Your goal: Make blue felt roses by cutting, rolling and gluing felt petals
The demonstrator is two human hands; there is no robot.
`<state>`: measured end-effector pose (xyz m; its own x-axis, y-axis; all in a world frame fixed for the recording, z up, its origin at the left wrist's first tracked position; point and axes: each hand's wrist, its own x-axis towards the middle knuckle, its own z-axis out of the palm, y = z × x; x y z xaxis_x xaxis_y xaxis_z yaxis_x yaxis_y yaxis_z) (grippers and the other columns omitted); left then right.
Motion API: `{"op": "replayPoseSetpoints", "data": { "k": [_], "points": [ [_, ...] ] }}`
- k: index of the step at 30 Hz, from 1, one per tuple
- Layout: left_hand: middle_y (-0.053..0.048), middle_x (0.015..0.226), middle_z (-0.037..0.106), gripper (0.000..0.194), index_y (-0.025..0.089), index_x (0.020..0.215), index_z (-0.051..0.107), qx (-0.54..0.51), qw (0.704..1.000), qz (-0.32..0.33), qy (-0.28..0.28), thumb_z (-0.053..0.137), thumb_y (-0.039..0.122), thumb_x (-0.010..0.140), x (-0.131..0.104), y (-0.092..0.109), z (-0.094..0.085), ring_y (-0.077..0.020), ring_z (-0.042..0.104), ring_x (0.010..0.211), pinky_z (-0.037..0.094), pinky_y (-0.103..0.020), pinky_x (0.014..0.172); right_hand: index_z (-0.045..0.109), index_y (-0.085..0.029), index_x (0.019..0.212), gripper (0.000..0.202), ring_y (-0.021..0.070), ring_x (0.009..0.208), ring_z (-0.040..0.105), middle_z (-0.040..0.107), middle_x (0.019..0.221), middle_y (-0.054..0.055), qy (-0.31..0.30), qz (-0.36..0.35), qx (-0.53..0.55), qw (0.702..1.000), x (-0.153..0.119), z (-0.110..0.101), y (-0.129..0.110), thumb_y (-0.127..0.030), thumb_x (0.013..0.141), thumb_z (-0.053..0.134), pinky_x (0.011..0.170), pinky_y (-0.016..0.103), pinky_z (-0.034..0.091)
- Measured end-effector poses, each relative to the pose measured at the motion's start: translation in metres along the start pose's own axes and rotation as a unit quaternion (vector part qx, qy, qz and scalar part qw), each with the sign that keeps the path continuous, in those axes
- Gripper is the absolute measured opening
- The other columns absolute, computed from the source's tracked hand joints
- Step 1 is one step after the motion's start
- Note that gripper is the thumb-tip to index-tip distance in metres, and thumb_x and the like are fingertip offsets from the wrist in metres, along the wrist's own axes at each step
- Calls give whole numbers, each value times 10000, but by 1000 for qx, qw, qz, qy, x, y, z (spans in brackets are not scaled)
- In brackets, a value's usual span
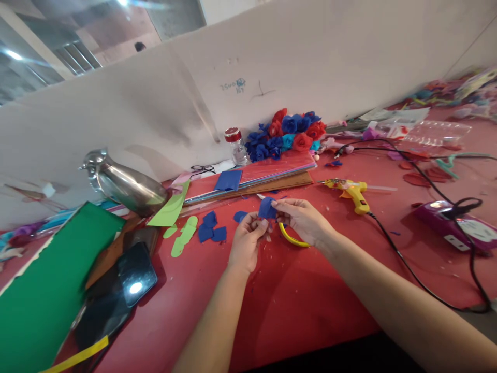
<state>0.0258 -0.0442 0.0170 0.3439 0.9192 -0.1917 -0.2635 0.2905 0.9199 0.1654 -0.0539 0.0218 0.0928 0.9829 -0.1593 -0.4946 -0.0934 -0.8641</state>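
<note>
Blue piece (pixel 266 209) was pinched from 2 sides by left hand (pixel 247 241) and right hand (pixel 306 220), likely for steadiness, left of the glue gun (pixel 356 196).

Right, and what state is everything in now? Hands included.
Left hand, grip shut at the held blue piece's lower edge
Right hand, pinching that piece
Held blue piece, off the table
Yellow-handled tool, partly hidden, open or shut unclear
Glue gun, lying down, corded; heat unclear
Red-lidded jar, lid on
Phone, screen dark, reflecting light
Purple power box, plug in, power unclear
</note>
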Motion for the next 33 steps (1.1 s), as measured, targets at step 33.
{"op": "replayPoseSetpoints", "data": {
  "k": [33],
  "points": [
    [35, 588, 565, 307, 163, 686, 574, 13, 1000, 13, 22, 801, 319, 548, 0, 2, 0, -70, 498, 527, 397, -197, 510, 702, -147, 625, 299, 76, 512, 539, 662, 604, 13, -8, 10, 19, 1000, 0, -1, 3, -397, 516, 826, 549, 225, 429]
  ]
}}
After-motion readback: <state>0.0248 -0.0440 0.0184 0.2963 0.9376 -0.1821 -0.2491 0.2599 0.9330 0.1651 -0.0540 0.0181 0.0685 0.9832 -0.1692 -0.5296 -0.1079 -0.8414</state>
